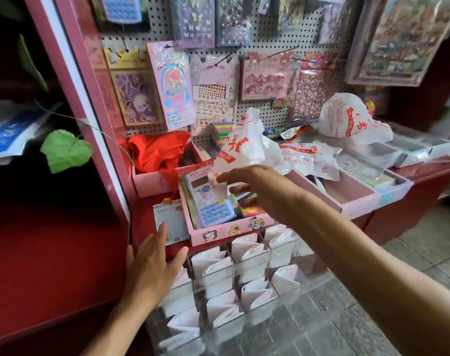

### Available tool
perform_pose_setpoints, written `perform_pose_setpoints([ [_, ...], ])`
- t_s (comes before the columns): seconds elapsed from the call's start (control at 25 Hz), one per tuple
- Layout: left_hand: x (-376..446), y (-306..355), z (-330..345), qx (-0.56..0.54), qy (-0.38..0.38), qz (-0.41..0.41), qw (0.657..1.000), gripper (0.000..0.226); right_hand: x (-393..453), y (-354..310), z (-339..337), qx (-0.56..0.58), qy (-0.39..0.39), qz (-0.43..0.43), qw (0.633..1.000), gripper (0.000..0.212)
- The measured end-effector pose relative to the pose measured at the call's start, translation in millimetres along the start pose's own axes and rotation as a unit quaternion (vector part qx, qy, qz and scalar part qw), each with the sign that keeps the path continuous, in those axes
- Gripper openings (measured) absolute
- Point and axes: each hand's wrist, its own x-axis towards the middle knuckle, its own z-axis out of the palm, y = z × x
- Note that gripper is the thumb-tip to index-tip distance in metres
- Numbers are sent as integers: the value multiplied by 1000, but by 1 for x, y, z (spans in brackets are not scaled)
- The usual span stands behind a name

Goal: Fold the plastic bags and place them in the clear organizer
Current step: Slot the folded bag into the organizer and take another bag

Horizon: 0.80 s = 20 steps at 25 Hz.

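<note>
right hand (254,186) pinching plastic bag (244,147) corner | left hand (152,265) spread flat beside clear organizer (244,291)

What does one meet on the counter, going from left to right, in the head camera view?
Green leaf → red cloth in a pink box → blue calculator → white bag pinched by the right hand → crumpled white bag far right.

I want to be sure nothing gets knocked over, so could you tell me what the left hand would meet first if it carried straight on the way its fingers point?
Probably the small white notepad just beyond the open left hand, though the depth is unclear.
</note>
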Motion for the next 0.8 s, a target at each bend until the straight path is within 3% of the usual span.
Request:
perform_pose_setpoints([
  [0.08, -8, 2, -7, -136, 56, 0, 989, 88, -27, -9, 29, -58, -42, -7, 997, 24],
  [0.16, -19, 1, -18, -286, 77, -10, 955, 107, -54, -18, 57, -82, -91, -17, 992, 22],
  [0.28, -35, -15, -43, -351, 100, 10, 931, 130, -83, -33, 94, -100, -164, -40, 981, 22],
  [0.4, -47, -43, -82, -416, 84, 17, 905, 95, -95, -45, 129, -113, -202, -71, 970, 22],
  [0.44, -55, -61, -97, -402, 60, 22, 913, 84, -97, -47, 142, -111, -211, -79, 968, 23],
  [0.56, -78, -109, -132, -294, -17, 32, 955, 100, -98, -51, 188, -87, -233, -94, 964, 27],
  [0.68, -104, -118, -183, -426, -96, 98, 894, 71, -94, -48, 234, -114, -209, -127, 963, 39],
  [0.72, -110, -118, -197, -474, -116, 112, 866, 75, -94, -48, 246, -123, -200, -140, 962, 43],
  [0.8, -124, -129, -215, -524, -86, 75, 844, 86, -93, -46, 273, -99, -224, -143, 959, 40],
])
